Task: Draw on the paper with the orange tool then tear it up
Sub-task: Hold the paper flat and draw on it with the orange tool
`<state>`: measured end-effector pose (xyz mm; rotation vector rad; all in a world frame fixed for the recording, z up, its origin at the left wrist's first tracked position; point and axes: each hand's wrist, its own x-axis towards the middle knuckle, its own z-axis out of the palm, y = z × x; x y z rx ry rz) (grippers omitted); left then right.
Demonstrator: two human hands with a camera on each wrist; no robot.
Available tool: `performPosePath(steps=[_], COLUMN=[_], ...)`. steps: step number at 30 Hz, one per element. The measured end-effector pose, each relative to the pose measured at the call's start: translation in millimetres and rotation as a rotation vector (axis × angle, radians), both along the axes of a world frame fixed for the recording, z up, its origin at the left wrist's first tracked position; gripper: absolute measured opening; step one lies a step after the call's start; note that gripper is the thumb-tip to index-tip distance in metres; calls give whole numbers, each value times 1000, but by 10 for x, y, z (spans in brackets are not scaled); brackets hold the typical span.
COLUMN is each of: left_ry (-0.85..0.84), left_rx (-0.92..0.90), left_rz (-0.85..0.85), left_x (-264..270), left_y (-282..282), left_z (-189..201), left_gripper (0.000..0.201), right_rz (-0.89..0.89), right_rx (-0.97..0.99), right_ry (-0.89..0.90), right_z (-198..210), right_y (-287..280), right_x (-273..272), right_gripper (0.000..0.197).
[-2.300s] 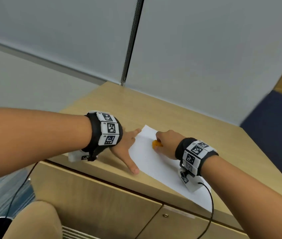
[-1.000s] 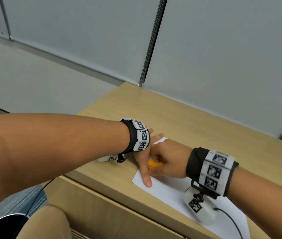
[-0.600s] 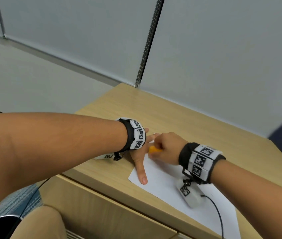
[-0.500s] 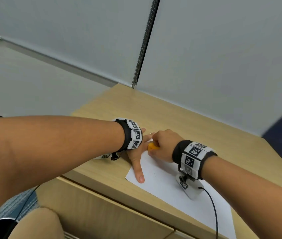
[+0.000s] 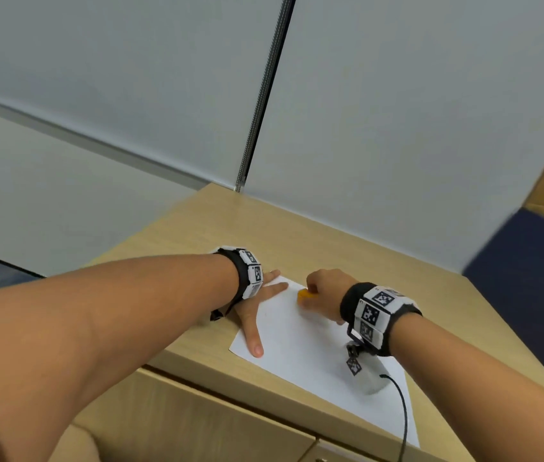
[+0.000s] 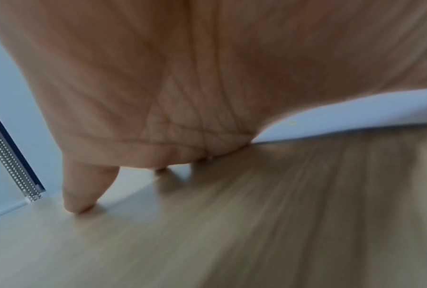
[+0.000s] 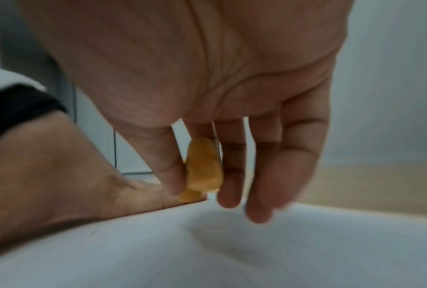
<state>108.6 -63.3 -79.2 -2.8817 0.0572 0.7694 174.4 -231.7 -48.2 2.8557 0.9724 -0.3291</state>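
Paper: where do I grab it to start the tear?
Likely pinch the paper by its far short edge, coming from the wall side. It lies flat on the desk, so only an edge gives purchase; the left hand presses on it near that edge and the right hand, gripping the orange tool, sits by it.

White paper [image 5: 297, 345] lies flat — stubby orange tool [image 5: 303, 294] at its far end.

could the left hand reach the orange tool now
Probably yes: the left hand lies flat on the paper close to the orange tool, with bare paper between, though the right hand pinches it.
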Motion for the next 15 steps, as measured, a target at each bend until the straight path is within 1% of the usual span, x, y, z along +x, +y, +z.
performPosePath(steps=[2,3,6,8,11,13,15], left_ry=[9,5,-7,2,18,-13,-31], left_rx=[-5,0,10,-20,-35,-41,-65], left_rz=[37,55,89,116,90,54,49], left_x=[2,-9,-86,-173,-282,-310,-308], left_y=[-25,-56,-166,-217,-189,-109,-27], left_z=[-5,-4,-66,-103,-88,-55,-27], left_gripper=[153,155,159,150,126,121,121], right_rz=[17,19,18,46,104,123,144], right_rx=[-101,-120,-69,-31,-29,-17,-11], right_ry=[-83,-88,-75,-84,-96,-92,-111], right_z=[-61,-101,-196,-206,-203,-186,-157], right_y=[-151,-219,-368,-430,-479,-484,-447], right_x=[-64,-96,-115,-95,-91,-94,-111], right_gripper=[25,26,26,28,30,31,32])
